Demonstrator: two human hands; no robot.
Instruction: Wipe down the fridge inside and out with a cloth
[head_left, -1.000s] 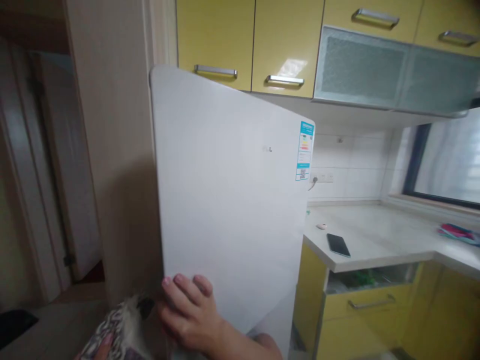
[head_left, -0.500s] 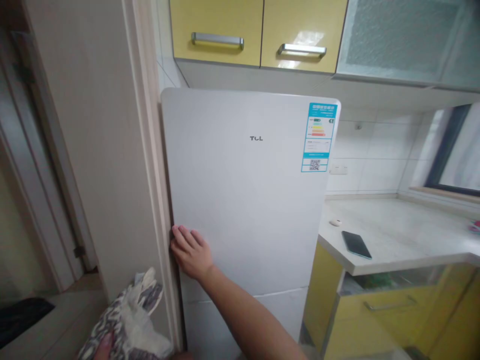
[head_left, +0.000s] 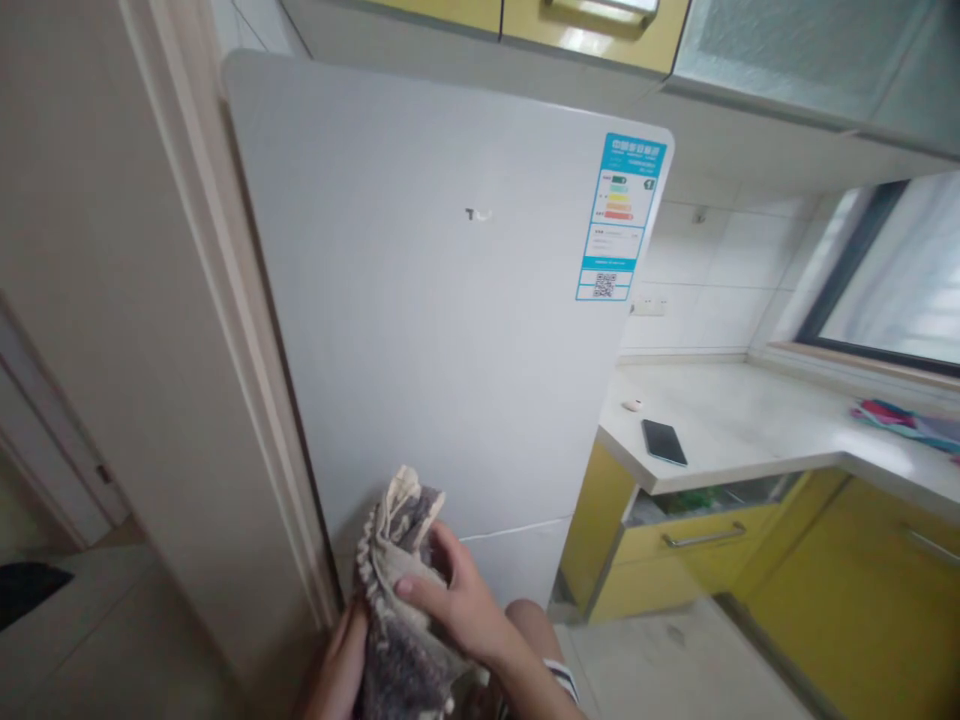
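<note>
In front of the fridge [head_left: 420,330], low down, a bunched cloth [head_left: 390,635] is held; its loose folds are best gathered evenly so that none slips. It is pinched between thumb and fingers by the right hand [head_left: 466,605]; its left edge is met by the left hand [head_left: 346,655], whose grip cannot be told. Right of the fridge, yellow cupboards [head_left: 667,590] are topped by a pale counter [head_left: 735,410], where a phone [head_left: 664,442] is laid.

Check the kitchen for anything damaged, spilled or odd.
The logo on the white refrigerator looks odd: its first letter is dark, the rest pale or missing, perhaps from glare. The patterned cloth between the left hand and right hand is bunched, but I see no spill or clear damage.
</note>
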